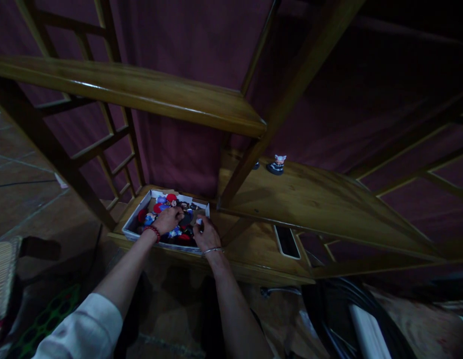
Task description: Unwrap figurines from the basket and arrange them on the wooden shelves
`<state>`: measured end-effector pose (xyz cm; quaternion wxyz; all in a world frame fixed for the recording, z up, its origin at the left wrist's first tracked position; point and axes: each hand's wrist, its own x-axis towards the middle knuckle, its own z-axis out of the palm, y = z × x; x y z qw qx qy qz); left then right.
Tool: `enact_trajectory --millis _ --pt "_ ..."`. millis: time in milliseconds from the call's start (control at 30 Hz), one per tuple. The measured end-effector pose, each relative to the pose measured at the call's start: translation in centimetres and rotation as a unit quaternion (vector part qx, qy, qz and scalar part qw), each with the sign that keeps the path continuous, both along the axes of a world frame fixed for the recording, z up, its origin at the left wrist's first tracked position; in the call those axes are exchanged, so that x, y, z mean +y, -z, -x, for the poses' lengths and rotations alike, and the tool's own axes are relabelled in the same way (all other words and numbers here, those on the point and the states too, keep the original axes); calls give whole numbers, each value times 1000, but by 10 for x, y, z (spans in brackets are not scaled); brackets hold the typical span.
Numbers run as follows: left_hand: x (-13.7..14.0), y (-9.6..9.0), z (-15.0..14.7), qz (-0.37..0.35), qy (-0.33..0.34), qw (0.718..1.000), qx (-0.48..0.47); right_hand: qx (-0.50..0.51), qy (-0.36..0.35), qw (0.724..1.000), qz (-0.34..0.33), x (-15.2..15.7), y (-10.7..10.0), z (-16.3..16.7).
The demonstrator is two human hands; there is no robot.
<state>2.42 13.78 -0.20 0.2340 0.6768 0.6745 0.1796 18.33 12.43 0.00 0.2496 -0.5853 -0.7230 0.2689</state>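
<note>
In the head view, the left hand (169, 220) was over the middle of an open box (132, 233) of small colourful figures (171, 198), fingers bent beside a dark disc (187, 218); I could not tell whether its grip pinched it. The right hand (207, 235), toward the box's four o'clock, curled thumb and finger about a small white piece (199, 221), contact unclear. Handling the box's contents seemed in hand; the next move probably called for a sure grip among crowded pieces. At the box's two o'clock, a figurine (278, 164) stood on a shelf (309, 197).
</note>
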Motion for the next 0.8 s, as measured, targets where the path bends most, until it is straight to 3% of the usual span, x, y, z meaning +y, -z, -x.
enact_trajectory --millis 400,800 --pt "-3 4 6 72 -15 967 -242 5 10 1000 13 3 -2 4" --pt "-9 -9 -1 127 -46 918 -373 53 12 999 2 5 6 5"
